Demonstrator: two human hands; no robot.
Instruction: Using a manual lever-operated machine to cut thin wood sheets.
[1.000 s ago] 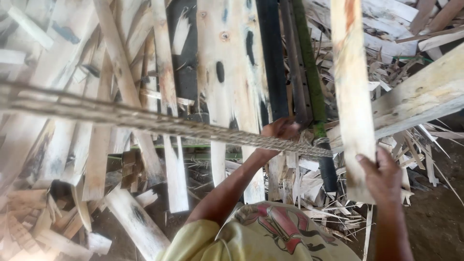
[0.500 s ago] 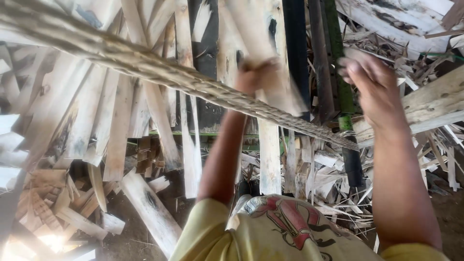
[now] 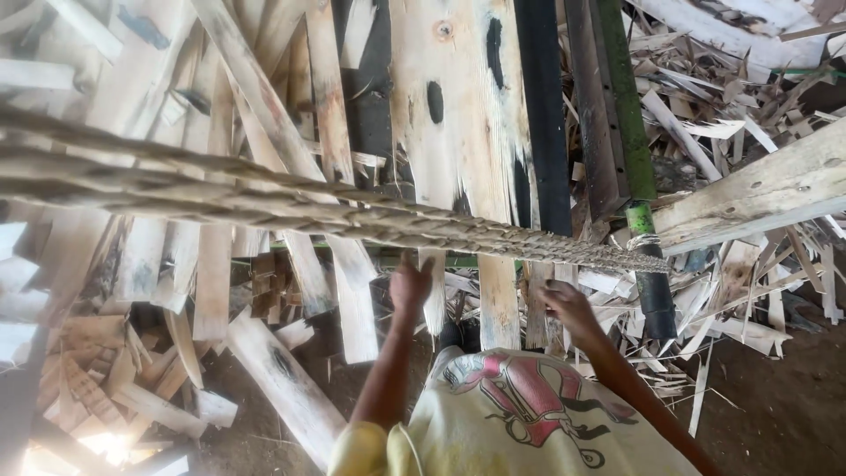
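My left hand (image 3: 411, 284) is raised with its fingers apart, just under the thick braided rope (image 3: 370, 216) and touching or almost touching the lower end of a narrow pale plank (image 3: 434, 295). My right hand (image 3: 568, 304) hovers lower, fingers loosely bent and holding nothing, beside the bottom ends of pale planks (image 3: 499, 300). A wide pale board (image 3: 458, 115) with dark patches leans upright on the stack in front of me. My yellow printed shirt (image 3: 529, 414) fills the bottom of the view.
Several rough planks (image 3: 264, 106) lean side by side behind the rope, next to dark boards (image 3: 542, 115) and a green post (image 3: 627, 132). A pale beam (image 3: 758, 189) juts in from the right. Wood scraps (image 3: 723, 97) and offcuts (image 3: 106, 379) cover the dirt ground (image 3: 784, 397).
Both hands have dropped from the boards at rope height to below the rope. The plank my right hand gripped a second ago is released, and the wide board now leans on the stack.
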